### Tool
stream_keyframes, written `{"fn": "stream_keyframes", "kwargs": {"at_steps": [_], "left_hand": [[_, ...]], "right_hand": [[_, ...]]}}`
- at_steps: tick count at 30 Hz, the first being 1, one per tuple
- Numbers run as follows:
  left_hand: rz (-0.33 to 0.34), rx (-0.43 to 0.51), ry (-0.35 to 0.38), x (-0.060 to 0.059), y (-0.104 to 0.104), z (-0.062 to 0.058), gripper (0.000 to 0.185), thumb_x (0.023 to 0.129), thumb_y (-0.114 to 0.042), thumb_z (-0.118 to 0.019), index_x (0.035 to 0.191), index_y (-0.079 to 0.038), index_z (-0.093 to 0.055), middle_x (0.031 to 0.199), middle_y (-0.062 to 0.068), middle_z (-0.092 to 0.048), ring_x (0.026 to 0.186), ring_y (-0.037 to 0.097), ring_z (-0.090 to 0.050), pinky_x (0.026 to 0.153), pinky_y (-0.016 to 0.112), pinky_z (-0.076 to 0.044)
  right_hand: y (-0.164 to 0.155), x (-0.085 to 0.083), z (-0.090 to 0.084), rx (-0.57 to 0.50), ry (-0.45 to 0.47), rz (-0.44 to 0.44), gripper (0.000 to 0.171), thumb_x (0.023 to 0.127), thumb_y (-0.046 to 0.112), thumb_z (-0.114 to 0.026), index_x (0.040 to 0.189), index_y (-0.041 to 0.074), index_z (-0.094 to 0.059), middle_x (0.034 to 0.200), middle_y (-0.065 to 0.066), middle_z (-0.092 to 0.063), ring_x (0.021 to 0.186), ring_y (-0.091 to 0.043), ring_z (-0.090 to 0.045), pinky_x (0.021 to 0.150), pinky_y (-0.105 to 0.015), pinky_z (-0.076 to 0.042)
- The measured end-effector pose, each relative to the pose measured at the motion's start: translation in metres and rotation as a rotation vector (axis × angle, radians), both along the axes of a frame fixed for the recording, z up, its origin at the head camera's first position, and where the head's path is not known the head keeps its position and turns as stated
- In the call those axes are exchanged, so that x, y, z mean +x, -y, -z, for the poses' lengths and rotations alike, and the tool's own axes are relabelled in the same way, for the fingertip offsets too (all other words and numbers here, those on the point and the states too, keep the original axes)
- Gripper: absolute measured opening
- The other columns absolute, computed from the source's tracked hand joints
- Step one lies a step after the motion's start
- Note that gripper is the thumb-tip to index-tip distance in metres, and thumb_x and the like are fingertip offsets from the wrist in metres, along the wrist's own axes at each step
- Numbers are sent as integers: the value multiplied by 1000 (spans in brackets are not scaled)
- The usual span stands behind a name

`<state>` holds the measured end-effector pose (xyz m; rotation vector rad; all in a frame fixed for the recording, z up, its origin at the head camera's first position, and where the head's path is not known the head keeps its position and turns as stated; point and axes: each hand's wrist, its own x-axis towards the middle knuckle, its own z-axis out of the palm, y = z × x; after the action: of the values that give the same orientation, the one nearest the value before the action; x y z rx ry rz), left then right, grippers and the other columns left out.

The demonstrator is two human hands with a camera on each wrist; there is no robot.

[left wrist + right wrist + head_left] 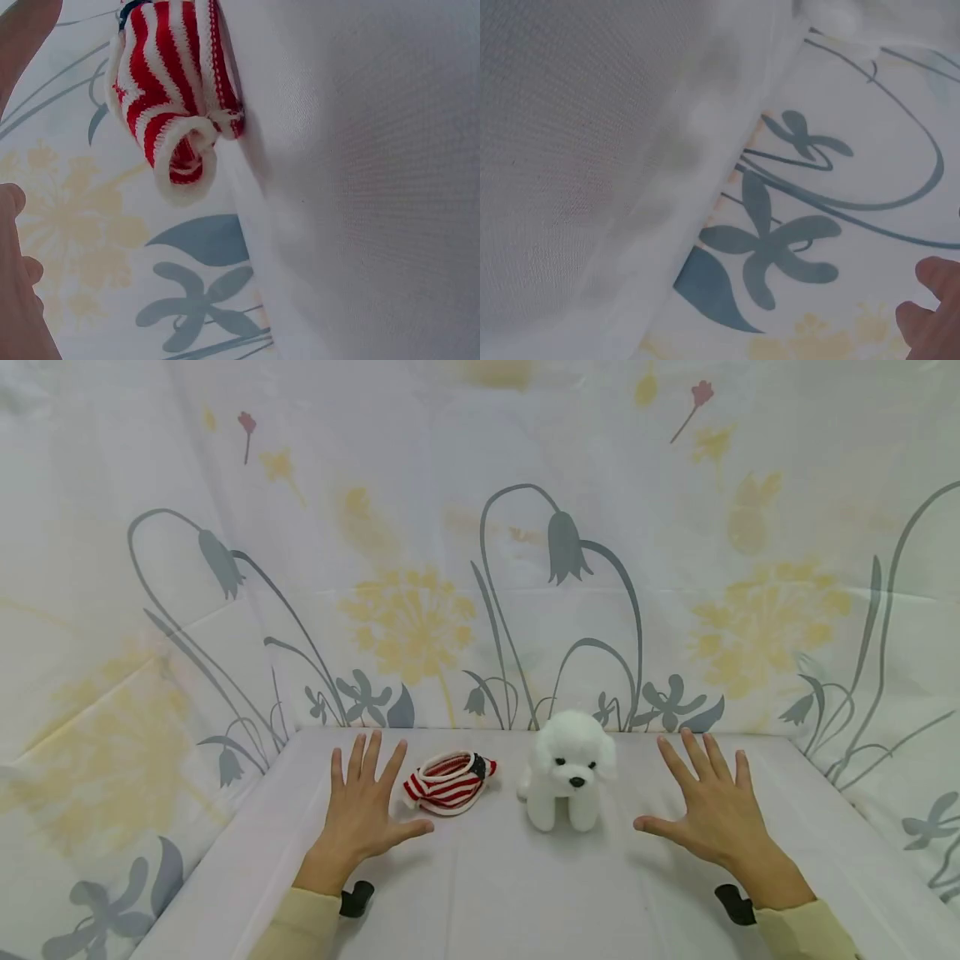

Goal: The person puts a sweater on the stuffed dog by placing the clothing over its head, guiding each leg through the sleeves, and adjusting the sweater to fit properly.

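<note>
Right wrist view crops toy dog (pixel 832 15); fingertips (pixel 934 300) barely show.

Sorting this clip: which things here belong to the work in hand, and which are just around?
In hand:
striped knit garment
white toy dog
left hand, flat, open
right hand, flat, open

Just around:
flowered cloth backdrop
white table cover

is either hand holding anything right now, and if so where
Nothing is held. The left hand and right hand lie open with fingers spread on the table, apart from the striped garment and the toy dog.
</note>
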<state>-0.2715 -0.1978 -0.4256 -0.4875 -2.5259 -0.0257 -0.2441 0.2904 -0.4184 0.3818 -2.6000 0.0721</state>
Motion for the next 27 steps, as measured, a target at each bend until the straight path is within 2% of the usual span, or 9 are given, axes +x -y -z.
{"fn": "stream_keyframes", "kwargs": {"at_steps": [3, 5, 8, 10, 12, 16, 18, 24, 27], "left_hand": [[3, 12, 11, 1, -1, 0, 119, 60, -89, -53, 152, -19, -25, 156, 21, -14, 143, 40, -5, 108, 63, 2], [27, 33, 9, 1, -1, 0, 116, 62, -83, -60, 152, -18, -27, 155, 21, -17, 142, 40, -11, 108, 63, -2], [94, 89, -7, 2, -3, -1, 105, 67, -66, -73, 149, -16, -32, 150, 22, -27, 137, 39, -24, 107, 62, -15], [151, 130, -24, 2, -5, -3, 96, 70, -53, -78, 146, -13, -37, 145, 23, -35, 133, 39, -32, 104, 60, -25], [194, 161, -32, 3, -8, -4, 87, 71, -44, -81, 143, -12, -43, 142, 23, -39, 130, 38, -38, 100, 58, -33], [236, 201, 8, 7, -15, -7, 76, 73, -37, -81, 136, -10, -50, 142, 21, -42, 127, 37, -43, 96, 55, -41], [247, 220, 56, 11, -19, -10, 72, 74, -37, -80, 135, -11, -52, 142, 18, -42, 126, 36, -45, 94, 54, -42], [266, 232, 192, 19, -33, -18, 70, 78, -44, -76, 138, -19, -50, 143, 13, -43, 126, 32, -46, 96, 51, -42], [270, 225, 212, 19, -35, -19, 71, 77, -46, -76, 138, -18, -50, 142, 13, -43, 126, 31, -46, 97, 50, -41]], "right_hand": [[1, -1, 1, -16, -39, -38, 107, 69, 73, -64, 152, 18, -25, 157, -17, -17, 143, -39, -6, 107, -66, -3], [3, -2, 1, -48, -96, -93, 93, 70, 61, -73, 142, 10, -43, 148, -20, -35, 138, -41, -24, 105, -64, -16], [7, -4, 3, -82, -196, -186, 63, 66, 38, -82, 114, 2, -63, 119, -19, -59, 112, -39, -53, 90, -57, -41], [10, -4, 5, -93, -239, -236, 49, 63, 29, -85, 100, 2, -67, 103, -15, -65, 95, -36, -61, 76, -51, -48], [15, -4, 7, -94, -258, -266, 43, 62, 26, -86, 95, 4, -68, 96, -10, -67, 85, -31, -63, 68, -47, -51], [30, -1, 9, -122, -275, -339, 39, 62, 26, -86, 92, 8, -69, 93, -5, -67, 82, -25, -65, 65, -43, -52], [39, 1, 10, -139, -280, -386, 38, 62, 27, -85, 92, 10, -69, 92, -3, -67, 82, -22, -65, 65, -41, -53], [72, 10, 14, -175, -235, -506, 33, 75, 38, -77, 95, 13, -70, 95, 3, -66, 84, -14, -65, 68, -34, -53], [93, 14, 17, -204, -221, -564, 35, 71, 33, -81, 98, 13, -69, 97, 5, -65, 84, -11, -64, 67, -31, -53]]}}
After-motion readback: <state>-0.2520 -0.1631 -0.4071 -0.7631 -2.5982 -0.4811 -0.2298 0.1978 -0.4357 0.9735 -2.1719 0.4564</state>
